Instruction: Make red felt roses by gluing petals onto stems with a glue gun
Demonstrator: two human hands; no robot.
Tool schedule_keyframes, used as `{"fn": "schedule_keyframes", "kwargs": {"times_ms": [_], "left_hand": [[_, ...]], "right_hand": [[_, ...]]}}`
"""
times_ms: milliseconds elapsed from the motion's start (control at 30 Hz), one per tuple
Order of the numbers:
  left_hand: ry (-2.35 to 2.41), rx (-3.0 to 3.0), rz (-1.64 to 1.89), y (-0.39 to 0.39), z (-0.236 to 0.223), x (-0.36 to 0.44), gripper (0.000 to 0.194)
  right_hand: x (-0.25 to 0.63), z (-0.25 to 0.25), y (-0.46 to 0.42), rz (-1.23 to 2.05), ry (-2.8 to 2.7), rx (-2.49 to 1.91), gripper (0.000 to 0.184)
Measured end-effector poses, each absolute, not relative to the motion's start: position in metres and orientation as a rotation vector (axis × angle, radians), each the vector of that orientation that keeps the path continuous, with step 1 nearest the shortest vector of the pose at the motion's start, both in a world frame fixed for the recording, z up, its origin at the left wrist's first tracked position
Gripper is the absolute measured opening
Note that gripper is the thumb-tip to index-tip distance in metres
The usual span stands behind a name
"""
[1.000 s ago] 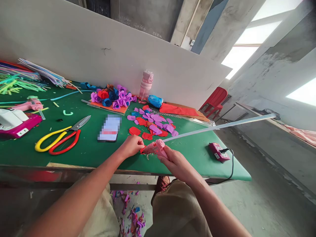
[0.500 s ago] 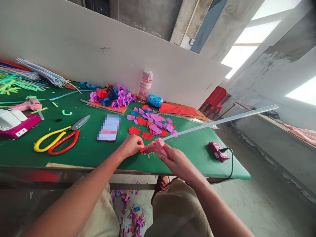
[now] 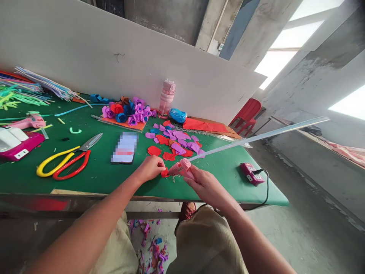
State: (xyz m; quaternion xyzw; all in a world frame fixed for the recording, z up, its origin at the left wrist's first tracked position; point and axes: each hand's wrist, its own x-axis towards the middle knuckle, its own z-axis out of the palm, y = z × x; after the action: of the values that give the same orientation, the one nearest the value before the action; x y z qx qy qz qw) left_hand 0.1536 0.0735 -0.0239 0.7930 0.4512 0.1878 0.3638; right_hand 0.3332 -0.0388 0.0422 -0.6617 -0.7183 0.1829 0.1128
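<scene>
Near the front edge of the green-topped desk (image 3: 228, 182), the left hand (image 3: 151, 167) pinches a small red paper piece (image 3: 164, 173), maybe to keep it still right by the pistol-shaped pink plastic glue gun (image 3: 185, 165) that the right hand (image 3: 204, 184) grips.

No legible text from where I watch: faint pale scrawl (image 3: 158, 29) on the grey wall (image 3: 171, 15), too small for me to read; phone screen (image 3: 124, 146) blurred into blocks
</scene>
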Motion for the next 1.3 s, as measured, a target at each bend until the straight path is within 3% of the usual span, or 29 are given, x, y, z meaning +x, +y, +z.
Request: {"fn": "schedule_keyframes", "kwargs": {"times_ms": [800, 1100, 1200, 1300], "left_hand": [[1.153, 2.015, 0.485, 0.075, -0.026, 0.153, 0.015], [1.116, 1.891, 0.56, 0.076, -0.029, 0.15, 0.019], [1.107, 1.751, 0.614, 0.074, -0.021, 0.149, 0.021], [1.091, 1.673, 0.714, 0.072, -0.009, 0.147, 0.025]], "right_hand": [[0.34, 0.039, -0.039, 0.54, -2.045, -1.921, 0.015], [0.379, 0.025, -0.048, 1.131, -1.424, -1.764, 0.036], [0.406, 0.006, -0.043, 1.02, -1.354, -1.823, 0.042], [0.431, -0.014, -0.032, 0.652, -1.482, -2.041, 0.039]]}}
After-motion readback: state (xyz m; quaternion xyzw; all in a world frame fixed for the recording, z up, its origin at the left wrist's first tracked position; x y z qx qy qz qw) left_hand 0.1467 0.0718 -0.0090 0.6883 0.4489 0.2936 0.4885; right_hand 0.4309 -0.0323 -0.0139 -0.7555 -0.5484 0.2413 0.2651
